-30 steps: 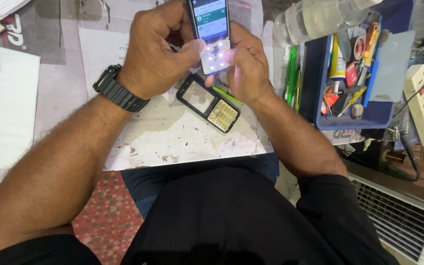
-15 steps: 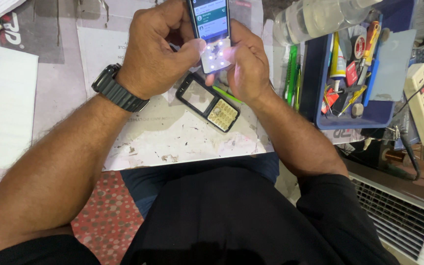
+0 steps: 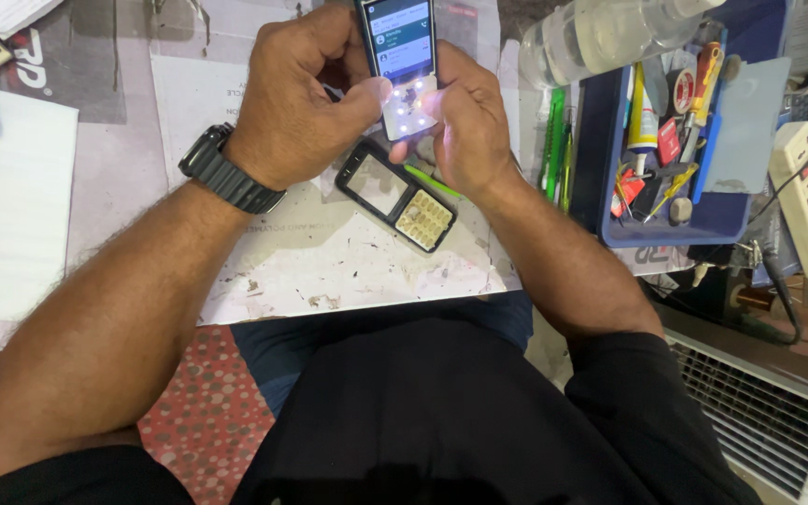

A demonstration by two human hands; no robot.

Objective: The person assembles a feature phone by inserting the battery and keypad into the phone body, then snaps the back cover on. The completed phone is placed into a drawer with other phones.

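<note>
The step in hand looks like a check of a stripped phone (image 3: 402,56) while it is powered up. Both hands hold it above the counter (image 3: 348,266), near the top edge of the view. The left hand (image 3: 301,103) wraps its left side with the fingers curled shut round the body and the thumb laid across the bare key area. The right hand (image 3: 465,126) closes on the lower right side, its thumb beside the lit pads. The grip on each side is firm and fully closed on the phone, and neither hand holds a tool.

The phone is a small bar shape. Its screen glows teal and white, and below it the keypad zone is uncovered, showing a pale board with bright points of light. Just under the hands, flat on the counter, lies the front cover (image 3: 396,194), a black plastic frame with an open screen window and a block of cream rubber keys.

Judging from this, the next move would call for careful thumb pressure on the exposed contacts, or for lining the cover up squarely over the board.

The counter is spread with worn, scuffed paper. To the right stands a blue tray (image 3: 610,201) of small tools, a clear plastic bottle (image 3: 600,37) lies above it, and a white power strip (image 3: 806,201) sits further right. A black watch (image 3: 226,173) is on the left wrist.
</note>
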